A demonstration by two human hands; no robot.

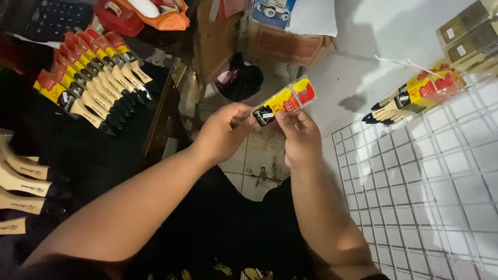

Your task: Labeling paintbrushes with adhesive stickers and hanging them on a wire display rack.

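I see both hands raised in the middle of the view, sharing one packaged brush (282, 101). The left hand (223, 136) is curled around the lower end of it, where the handle should be, though the fingers hide that end and I can't make out the handle itself. The right hand (300, 137) pinches the sleeve near its black part, thumb and fingertips pressed together on the pack. The brush slants up to the right, its yellow and red card end pointing far right, held in the air above the tiled floor (259, 161) and touching nothing else.

On the left, a dark table (83, 155) carries a row of packed brushes (93, 72) laid side by side, red and yellow sleeves at the far end and black bristles toward me. Nearer on the same side, four bare wooden handles (23, 192) poke in from the left edge.

On the right stands a white wire grid (430, 181), and a bunch of hung brushes (415, 96) dangles from a hook at its far part, well apart from the hands. Far behind them sit a cardboard box (282, 44) and a dark bag (241, 80) on the floor. An orange bag (166, 18) lies at the far left top.
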